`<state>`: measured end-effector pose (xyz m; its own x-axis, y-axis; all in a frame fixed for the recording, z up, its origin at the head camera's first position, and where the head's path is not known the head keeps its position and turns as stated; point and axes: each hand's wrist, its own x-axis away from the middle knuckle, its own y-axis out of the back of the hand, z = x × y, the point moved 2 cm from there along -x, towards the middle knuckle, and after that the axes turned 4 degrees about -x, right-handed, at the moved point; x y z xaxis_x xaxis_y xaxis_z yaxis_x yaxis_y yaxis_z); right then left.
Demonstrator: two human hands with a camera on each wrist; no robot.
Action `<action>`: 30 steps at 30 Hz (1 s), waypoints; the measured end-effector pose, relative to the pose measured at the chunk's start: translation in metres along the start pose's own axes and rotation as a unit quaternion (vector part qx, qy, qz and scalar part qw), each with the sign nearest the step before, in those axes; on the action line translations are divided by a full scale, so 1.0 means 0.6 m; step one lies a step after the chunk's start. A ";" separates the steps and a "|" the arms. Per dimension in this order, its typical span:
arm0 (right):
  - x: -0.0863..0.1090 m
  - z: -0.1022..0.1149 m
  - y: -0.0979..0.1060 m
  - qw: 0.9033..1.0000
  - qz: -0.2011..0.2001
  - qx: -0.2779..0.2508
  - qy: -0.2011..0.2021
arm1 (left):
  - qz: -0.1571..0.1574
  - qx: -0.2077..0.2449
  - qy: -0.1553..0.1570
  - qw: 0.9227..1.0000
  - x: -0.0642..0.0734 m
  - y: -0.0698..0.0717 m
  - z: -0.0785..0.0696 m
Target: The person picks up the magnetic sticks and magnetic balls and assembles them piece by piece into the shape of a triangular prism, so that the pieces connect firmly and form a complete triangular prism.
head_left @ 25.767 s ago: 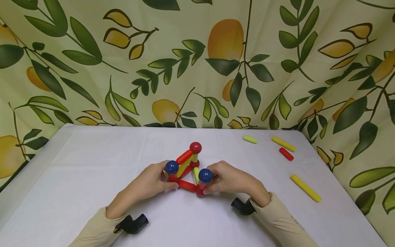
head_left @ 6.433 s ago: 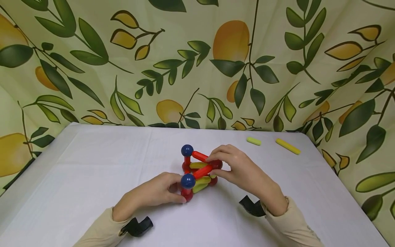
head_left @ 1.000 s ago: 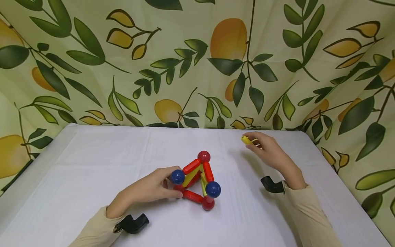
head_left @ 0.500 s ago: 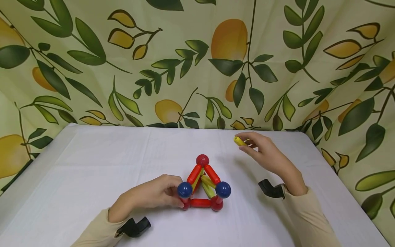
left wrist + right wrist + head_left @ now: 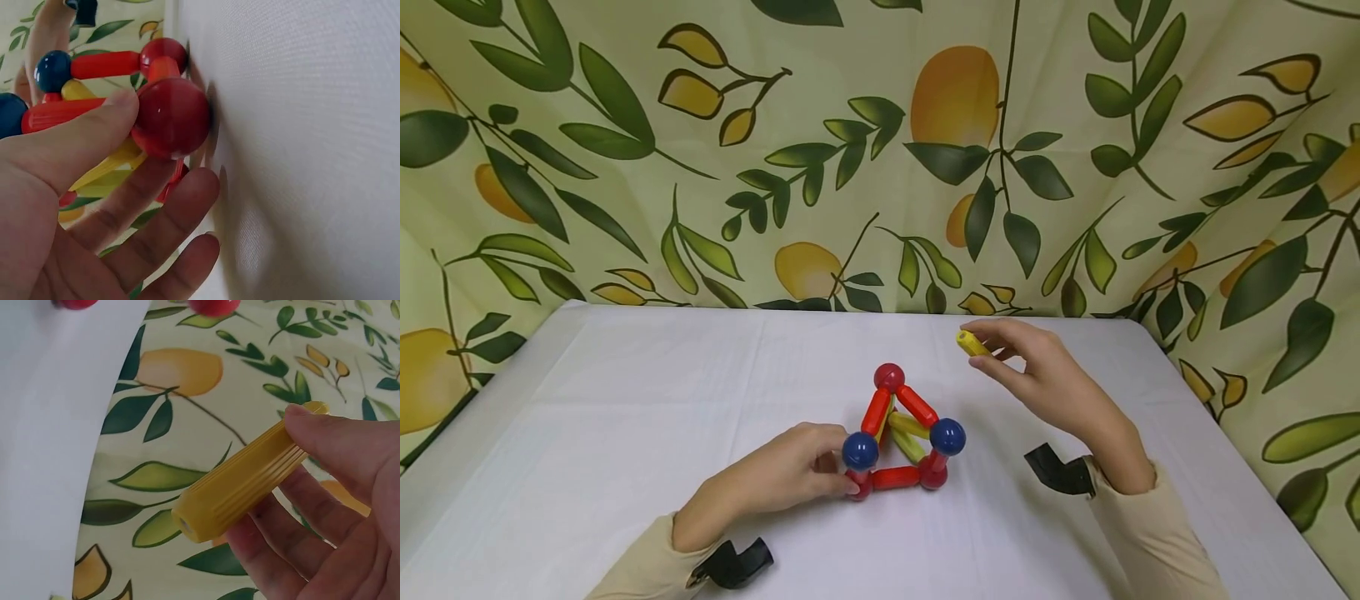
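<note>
A ball-and-rod building model (image 5: 897,477) stands mid-table, made of red and yellow rods with red and blue balls. Its two blue balls (image 5: 947,437) sit atop short red uprights at the near side, and a red ball (image 5: 889,377) tops the far corner. My left hand (image 5: 786,468) holds the near left corner; in the left wrist view its thumb and index finger pinch near the large red ball (image 5: 172,119). Raised above the table, my right hand (image 5: 1033,362) pinches a long yellow magnetic rod (image 5: 240,478) between thumb and fingers, its hollow-looking end facing the model.
A white cloth covers the table (image 5: 647,392), and a leaf-and-fruit patterned curtain (image 5: 820,167) hangs behind it. Black wrist mounts (image 5: 1062,471) stick out from both sleeves. A sliver of pale yellow-green shows at the right wrist view's bottom edge, too small to tell.
Over the last second my right hand carries the yellow rod leftward, nearer the model, which my left hand has turned. Loose red and yellow rods seen earlier at the right no longer lie there.
</note>
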<state>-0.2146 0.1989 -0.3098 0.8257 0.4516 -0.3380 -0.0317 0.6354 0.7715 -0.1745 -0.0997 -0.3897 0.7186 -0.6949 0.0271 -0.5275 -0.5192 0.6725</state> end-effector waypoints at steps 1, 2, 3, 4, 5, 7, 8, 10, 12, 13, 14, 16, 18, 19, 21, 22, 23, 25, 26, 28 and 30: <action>0.001 0.006 0.001 1.000 -0.002 0.000 0.006 | -0.002 -0.001 0.002 1.000 0.000 0.000 0.001; 0.002 0.011 0.001 1.000 -0.003 -0.001 0.012 | -0.004 0.000 0.003 1.000 0.000 0.001 0.003; 0.004 0.017 0.002 1.000 -0.004 -0.004 0.017 | -0.006 0.001 0.005 1.000 0.000 0.001 0.005; 0.005 0.022 0.002 1.000 -0.005 -0.007 0.022 | -0.008 0.003 0.005 1.000 0.000 0.002 0.006; 0.006 0.027 0.003 1.000 -0.006 -0.012 0.027 | -0.010 0.005 0.006 1.000 0.000 0.003 0.008; 0.009 0.038 0.003 0.999 -0.006 -0.021 0.032 | -0.012 0.011 0.001 1.000 0.000 0.005 0.012; 0.010 0.043 0.003 0.999 -0.005 -0.027 0.033 | -0.013 0.014 0.002 1.000 0.000 0.005 0.014; 0.013 0.052 0.004 0.999 -0.002 -0.040 0.035 | -0.016 0.015 -0.005 1.000 0.000 0.007 0.017; 0.016 0.061 0.003 0.998 0.002 -0.051 0.033 | -0.017 0.019 -0.012 1.000 0.000 0.008 0.019; 0.017 0.065 0.002 0.998 0.005 -0.057 0.032 | -0.017 0.021 -0.013 1.000 0.000 0.008 0.020; 0.018 0.069 0.001 0.998 0.007 -0.062 0.032 | -0.017 0.024 -0.014 0.999 0.000 0.008 0.021; 0.019 0.076 -0.002 0.997 0.010 -0.075 0.031 | -0.016 0.031 -0.021 0.999 0.000 0.008 0.021; 0.020 0.083 -0.004 0.996 0.010 -0.088 0.033 | -0.016 0.033 -0.020 0.999 0.001 0.008 0.021; 0.020 0.086 -0.006 0.995 0.009 -0.095 0.036 | -0.017 0.034 -0.019 0.999 0.001 0.008 0.020; 0.020 0.091 -0.009 0.993 0.008 -0.107 0.042 | -0.018 0.032 -0.014 0.999 0.001 0.008 0.020; 0.020 0.093 -0.011 0.993 0.007 -0.112 0.045 | -0.019 0.030 -0.012 0.999 0.000 0.008 0.020; 0.020 0.096 -0.014 0.992 0.008 -0.115 0.049 | -0.019 0.029 -0.010 0.999 0.000 0.008 0.019; 0.020 0.100 -0.020 0.991 0.009 -0.120 0.056 | -0.020 0.028 -0.009 0.999 0.000 0.008 0.019; 0.020 0.101 -0.023 0.991 0.009 -0.123 0.057 | -0.020 0.028 -0.010 0.999 0.000 0.008 0.020; 0.020 0.105 -0.029 0.990 0.009 -0.129 0.064 | -0.021 0.028 -0.011 0.999 0.000 0.008 0.020; 0.020 0.109 -0.035 0.988 0.006 -0.132 0.075 | -0.021 0.029 -0.013 0.999 0.000 0.008 0.021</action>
<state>-0.1673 0.1502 -0.2946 0.7325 0.5352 -0.4207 -0.2027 0.7615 0.6157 -0.1827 -0.1081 -0.3956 0.7296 -0.6836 -0.0196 -0.5226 -0.5757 0.6288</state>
